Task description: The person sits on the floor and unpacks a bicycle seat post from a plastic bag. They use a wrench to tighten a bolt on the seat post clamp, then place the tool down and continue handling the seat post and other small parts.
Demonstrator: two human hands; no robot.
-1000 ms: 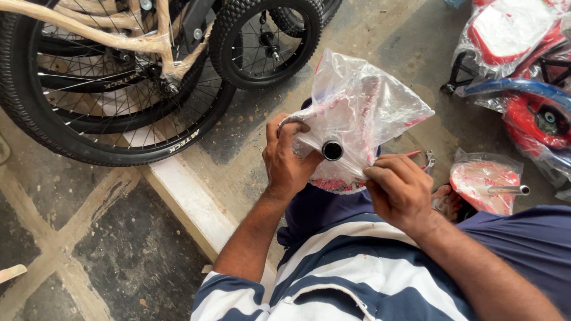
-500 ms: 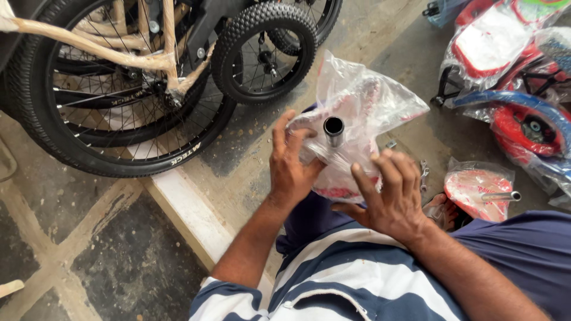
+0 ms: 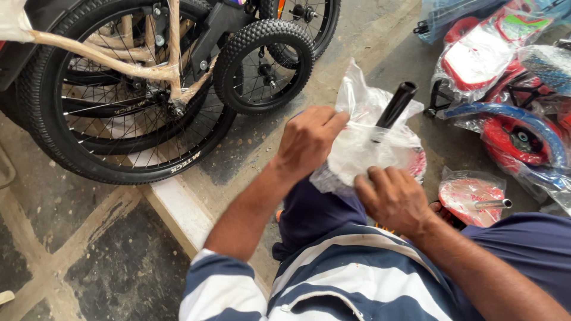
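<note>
Stone floor [image 3: 89, 261], bicycle wheels [image 3: 119, 107], wrapped seat [image 3: 363, 148]

Both forearms reached forward from striped short sleeves and came close together ahead of the chest. The left hand [image 3: 309, 141] was curled into a loose fist, knuckles up, fingers and thumb pinched shut around what it held. The right hand [image 3: 394, 199] lay just beside and below it, palm down, back of the hand toward the camera, fingers bent and pressing forward, wrist straight.
</note>
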